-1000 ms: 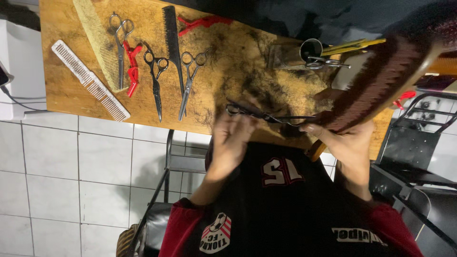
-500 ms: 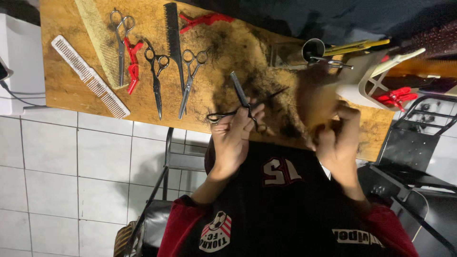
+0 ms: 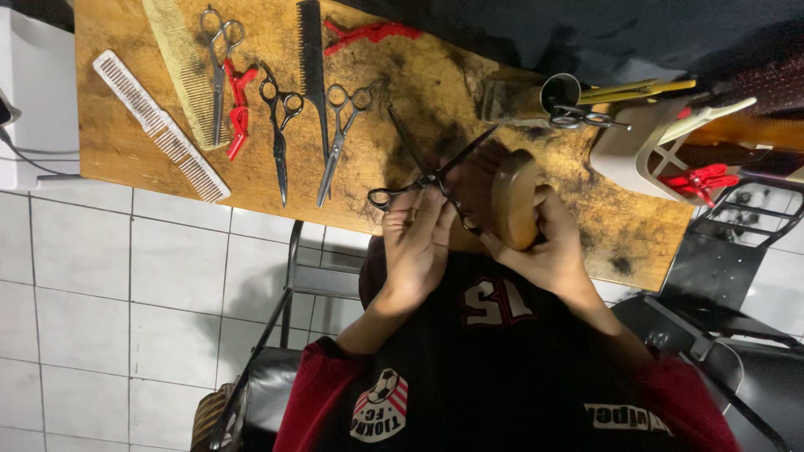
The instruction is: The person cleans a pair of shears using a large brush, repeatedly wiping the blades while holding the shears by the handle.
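Note:
My left hand [image 3: 416,243] grips a pair of black scissors [image 3: 435,174] by the handles. The blades are spread open and point up over the wooden table [image 3: 126,159]. My right hand [image 3: 548,247] holds a round wooden object [image 3: 514,199], perhaps a brush, seen edge-on just right of the scissors. Both hands hover at the table's near edge, above my black shirt. Dark hair clippings [image 3: 419,92] cover the tabletop behind them.
On the table lie a white comb [image 3: 159,125], a tan comb [image 3: 180,67], a black comb [image 3: 311,59], several scissors [image 3: 339,134] and red clips [image 3: 239,109]. A metal cup [image 3: 563,90] and a white plastic stand [image 3: 645,151] stand at the right. A black chair [image 3: 289,335] is below.
My right hand has lowered the long brown hairy piece out of sight and now holds the round wooden object. The scissors have turned and opened wider in my left hand.

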